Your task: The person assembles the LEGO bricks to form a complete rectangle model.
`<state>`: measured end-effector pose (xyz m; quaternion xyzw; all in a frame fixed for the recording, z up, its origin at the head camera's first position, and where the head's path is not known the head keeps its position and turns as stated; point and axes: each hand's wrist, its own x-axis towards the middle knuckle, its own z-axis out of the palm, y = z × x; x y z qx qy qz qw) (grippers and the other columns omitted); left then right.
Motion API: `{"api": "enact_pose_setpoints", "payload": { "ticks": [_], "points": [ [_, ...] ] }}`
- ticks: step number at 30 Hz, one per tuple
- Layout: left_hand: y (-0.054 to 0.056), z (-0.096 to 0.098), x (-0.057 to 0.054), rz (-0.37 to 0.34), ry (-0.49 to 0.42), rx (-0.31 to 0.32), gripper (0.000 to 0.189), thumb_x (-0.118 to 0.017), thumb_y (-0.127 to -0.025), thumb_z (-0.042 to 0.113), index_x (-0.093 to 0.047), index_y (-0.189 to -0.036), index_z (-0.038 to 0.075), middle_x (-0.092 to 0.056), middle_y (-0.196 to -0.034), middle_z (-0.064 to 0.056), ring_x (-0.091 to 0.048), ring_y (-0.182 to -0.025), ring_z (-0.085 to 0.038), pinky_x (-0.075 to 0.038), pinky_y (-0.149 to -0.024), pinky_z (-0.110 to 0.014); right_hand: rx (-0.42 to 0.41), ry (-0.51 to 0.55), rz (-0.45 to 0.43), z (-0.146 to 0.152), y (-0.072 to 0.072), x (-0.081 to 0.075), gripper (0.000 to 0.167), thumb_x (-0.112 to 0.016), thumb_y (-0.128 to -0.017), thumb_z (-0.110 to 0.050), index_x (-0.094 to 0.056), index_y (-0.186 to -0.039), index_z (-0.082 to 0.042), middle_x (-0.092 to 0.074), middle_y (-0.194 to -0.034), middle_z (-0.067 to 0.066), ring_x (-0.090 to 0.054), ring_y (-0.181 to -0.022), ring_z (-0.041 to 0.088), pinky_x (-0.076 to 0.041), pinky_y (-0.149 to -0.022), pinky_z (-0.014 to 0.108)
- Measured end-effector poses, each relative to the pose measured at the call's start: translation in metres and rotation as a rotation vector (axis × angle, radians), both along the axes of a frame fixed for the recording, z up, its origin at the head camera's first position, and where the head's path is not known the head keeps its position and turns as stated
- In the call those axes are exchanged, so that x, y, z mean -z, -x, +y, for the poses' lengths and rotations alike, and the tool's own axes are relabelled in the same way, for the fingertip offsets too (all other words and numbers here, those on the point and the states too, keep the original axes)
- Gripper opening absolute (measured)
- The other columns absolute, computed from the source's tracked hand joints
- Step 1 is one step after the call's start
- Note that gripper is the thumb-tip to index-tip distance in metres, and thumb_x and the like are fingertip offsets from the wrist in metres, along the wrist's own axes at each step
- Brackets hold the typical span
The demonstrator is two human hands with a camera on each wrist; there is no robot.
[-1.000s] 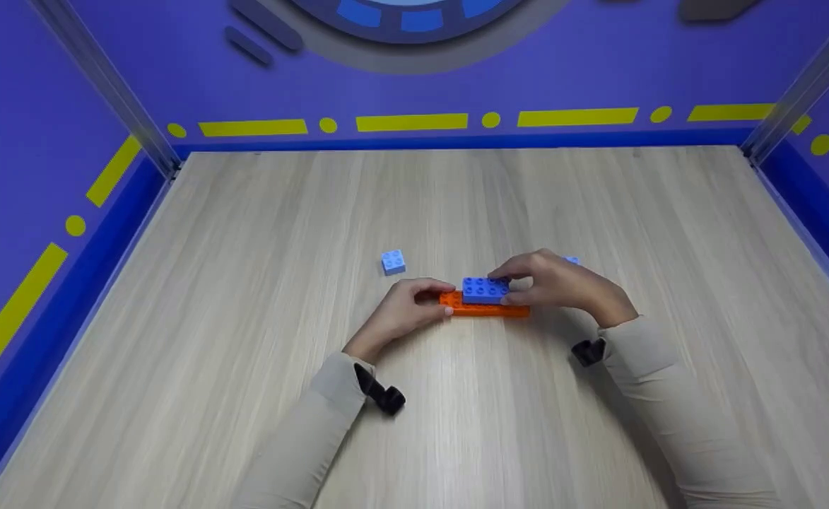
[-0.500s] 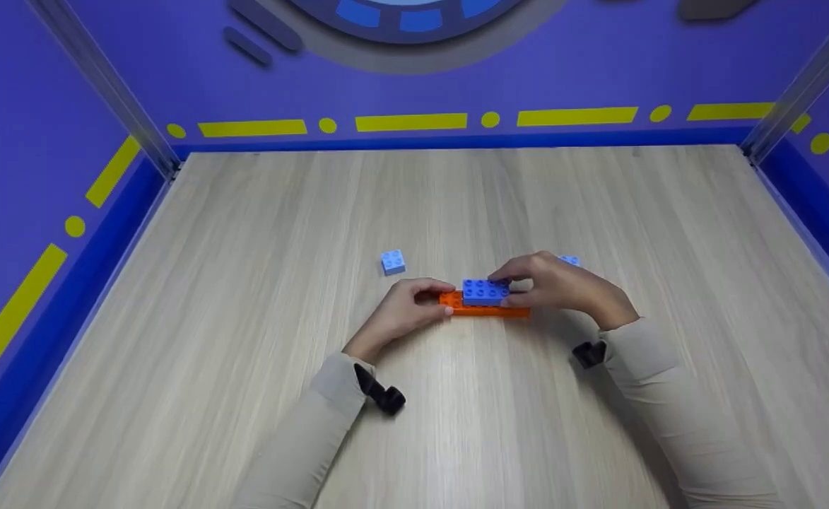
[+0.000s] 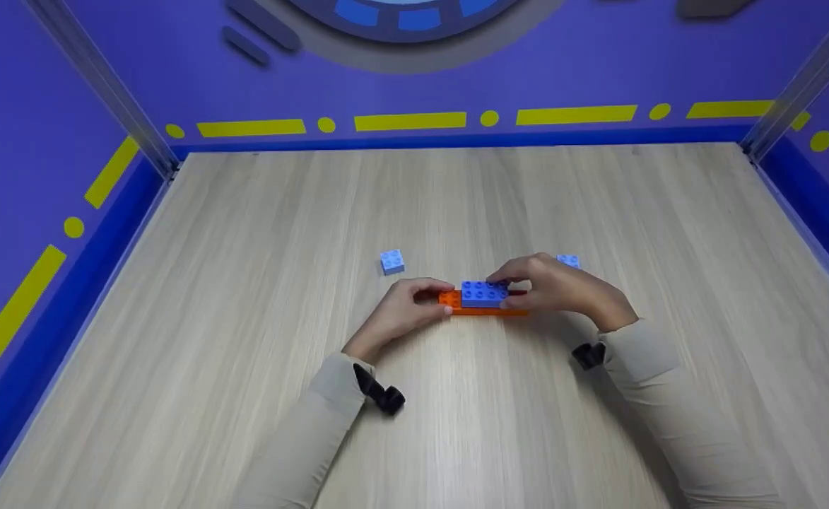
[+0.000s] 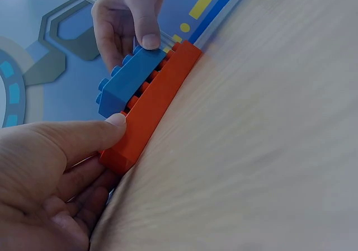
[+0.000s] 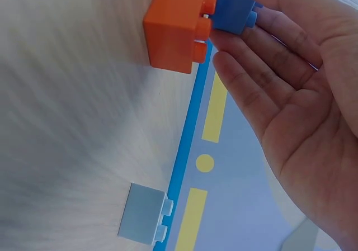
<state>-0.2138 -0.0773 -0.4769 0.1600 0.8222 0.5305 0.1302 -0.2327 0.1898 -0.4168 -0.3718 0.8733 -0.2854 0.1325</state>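
In the head view my left hand (image 3: 401, 311) pinches the left end of a long orange toy brick (image 3: 449, 300) lying on the table. My right hand (image 3: 562, 288) grips the right part of a blue studded brick (image 3: 481, 293) between thumb and fingers. That blue brick sits over the middle of the orange one. From the left wrist, orange studs show in a narrow gap under the blue brick (image 4: 131, 79), so it is not flush with the orange brick (image 4: 154, 105). The right wrist view shows the orange brick's far end (image 5: 173, 33) bare beyond the blue brick (image 5: 232, 8).
A small light-blue brick (image 3: 391, 261) stands behind my left hand. Another light-blue brick (image 3: 568, 261) lies behind my right hand, partly hidden by it. The wood-grain table (image 3: 280, 226) is bounded by purple-blue walls (image 3: 414, 92) with yellow marks.
The blue brick, held by my right hand, has come down slightly toward the orange brick. My left hand and the orange brick have stayed in place.
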Motion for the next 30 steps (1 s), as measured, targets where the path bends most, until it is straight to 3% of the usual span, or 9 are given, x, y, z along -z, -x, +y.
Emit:
{"api": "enact_pose_setpoints", "payload": {
  "ticks": [21, 30],
  "points": [
    [-0.0003, 0.0017, -0.0009, 0.002, -0.039, 0.028, 0.039, -0.075, -0.083, 0.016, -0.067, -0.120, 0.010, -0.065, -0.125, -0.006, -0.055, -0.120, -0.020, -0.041, -0.106, -0.037, 0.017, -0.018, 0.045, 0.0011, -0.0021, 0.0039, 0.034, -0.071, -0.085, -0.012, -0.068, -0.119, -0.006, -0.070, -0.109, 0.008, -0.067, -0.100, 0.022, -0.055, -0.087, 0.040],
    [-0.0008, 0.0073, -0.0096, 0.028, -0.025, 0.015, 0.041, -0.077, -0.082, 0.026, -0.068, -0.120, 0.014, -0.066, -0.121, -0.002, -0.058, -0.110, -0.017, -0.046, -0.098, -0.033, 0.010, -0.018, 0.056, -0.0003, -0.0009, 0.0052, 0.035, -0.071, -0.085, -0.012, -0.068, -0.119, -0.005, -0.070, -0.108, 0.008, -0.067, -0.098, 0.022, -0.055, -0.086, 0.040]
  ]
}}
